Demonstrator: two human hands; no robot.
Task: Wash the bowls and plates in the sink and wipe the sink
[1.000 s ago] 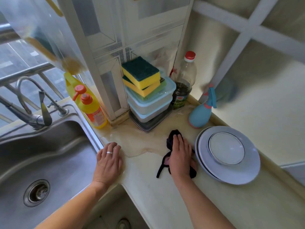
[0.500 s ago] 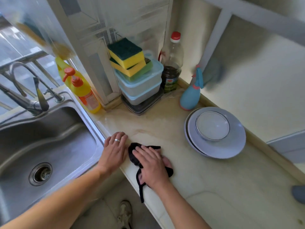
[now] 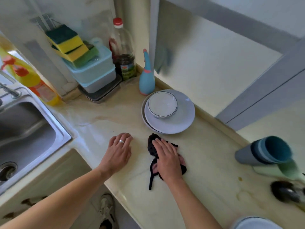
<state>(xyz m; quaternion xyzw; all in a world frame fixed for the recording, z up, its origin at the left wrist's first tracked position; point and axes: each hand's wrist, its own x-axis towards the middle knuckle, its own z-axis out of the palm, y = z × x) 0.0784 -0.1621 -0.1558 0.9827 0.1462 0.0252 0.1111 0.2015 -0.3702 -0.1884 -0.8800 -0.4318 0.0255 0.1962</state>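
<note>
Bowl (image 3: pixel 162 104) inverted atop stacked plates (image 3: pixel 170 123) on desk (image 3: pixel 206 162), right of sink (image 3: pixel 33 129). Right hand (image 3: pixel 166 158), fingers (image 3: pixel 159 143) flat, presses black cloth (image 3: pixel 152 146); left hand (image 3: pixel 118 152) rests flat, holding nothing.

No text can be read. The dark bottle (image 3: pixel 124 52) at the back edge of the counter (image 3: pixel 206 171) carries a green label with a small red mark, perhaps a logo, too blurred to make out. The yellow bottle (image 3: pixel 31 76) beside the sink (image 3: pixel 29 129) at the counter's left end has an orange label, its print smeared.
</note>
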